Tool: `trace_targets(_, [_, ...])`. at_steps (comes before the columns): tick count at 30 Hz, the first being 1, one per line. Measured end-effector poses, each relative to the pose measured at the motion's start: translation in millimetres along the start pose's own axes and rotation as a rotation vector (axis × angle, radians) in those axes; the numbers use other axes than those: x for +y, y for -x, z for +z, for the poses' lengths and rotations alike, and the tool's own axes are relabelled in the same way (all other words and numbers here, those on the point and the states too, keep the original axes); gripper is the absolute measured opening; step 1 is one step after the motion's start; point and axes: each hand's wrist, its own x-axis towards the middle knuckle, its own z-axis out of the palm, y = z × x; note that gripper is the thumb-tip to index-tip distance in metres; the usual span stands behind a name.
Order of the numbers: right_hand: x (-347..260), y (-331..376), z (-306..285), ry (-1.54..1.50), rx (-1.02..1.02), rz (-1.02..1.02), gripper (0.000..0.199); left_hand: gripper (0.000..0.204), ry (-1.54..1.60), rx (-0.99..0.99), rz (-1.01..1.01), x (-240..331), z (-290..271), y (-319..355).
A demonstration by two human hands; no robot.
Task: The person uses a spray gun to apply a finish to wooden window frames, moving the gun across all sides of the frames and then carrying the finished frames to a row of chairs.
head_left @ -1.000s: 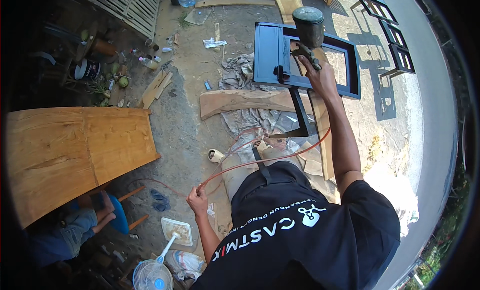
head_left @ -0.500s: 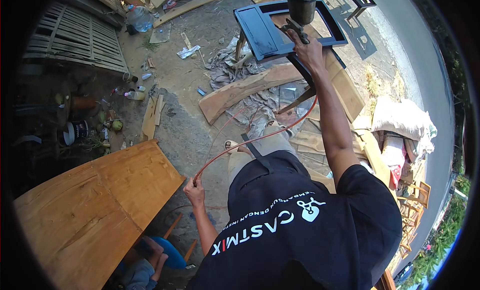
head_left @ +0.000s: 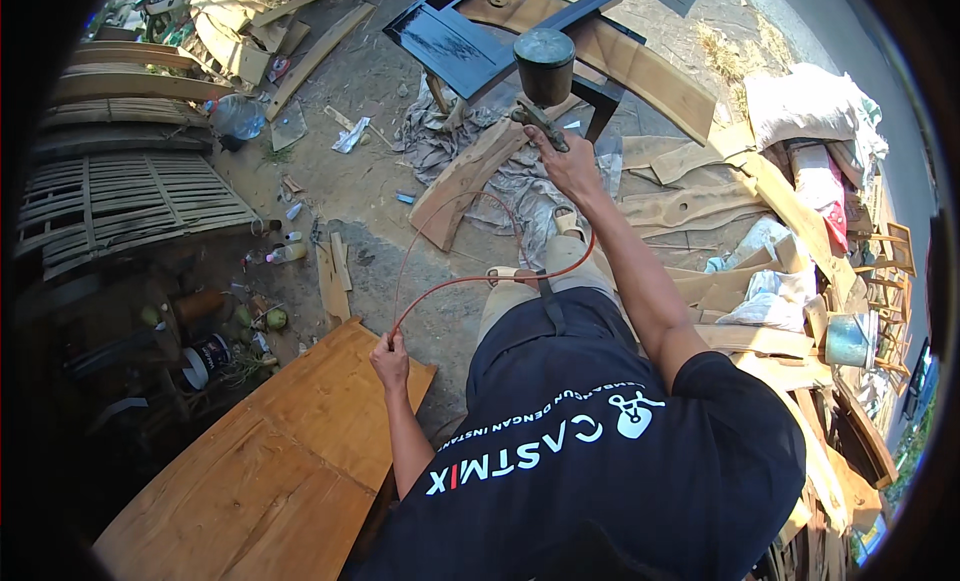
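Note:
My right hand point(head_left: 566, 163) is stretched forward, gripping a spray gun point(head_left: 541, 85) with a dark round cup on top. The gun points toward a black painted frame point(head_left: 470, 43) resting on timber ahead. A thin orange air hose point(head_left: 470, 279) runs from the gun in a loop across my legs to my left hand point(head_left: 389, 359), which is closed around it low at my left side. My left hand hangs just above the edge of a large varnished wooden slab point(head_left: 270, 461).
Rough curved planks point(head_left: 470, 176) and crumpled grey sheeting point(head_left: 440, 131) lie on the dirt under the frame. Slatted bamboo panels point(head_left: 120, 206), bottles and cans sit at the left. Sacks, offcuts and a metal bucket point(head_left: 848, 341) pile up at the right.
The view has swung left and down; the black frame now sits nearer the top centre. My right arm stays extended with the spray gun, and my left hand keeps hold of the hose.

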Motion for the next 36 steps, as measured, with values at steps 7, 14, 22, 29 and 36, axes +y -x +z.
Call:
trace_targets(7, [19, -12, -28, 0.075, 0.396, -0.089, 0.06, 0.031, -0.015, -0.032, -0.024, 4, -3, -7])
trace_targets(14, [6, -1, -30, 0.072, 0.088, -0.077, 0.059, 0.032, -0.035, -0.079, 0.002, 19, 12, -2])
trace_targets(22, [3, 10, -4, 0.044, -0.119, -0.229, 0.042, 0.027, -0.043, -0.052, -0.002, 19, 16, 3])
trace_targets(29, [29, -16, -36, -0.138, 0.015, 0.012, 0.056, 0.037, -0.092, -0.059, -0.054, 29, 23, 20])
trace_targets(36, [43, -103, -117, -0.195, 0.286, 0.102, 0.061, 0.04, -0.081, -0.083, -0.048, 65, 48, 8])
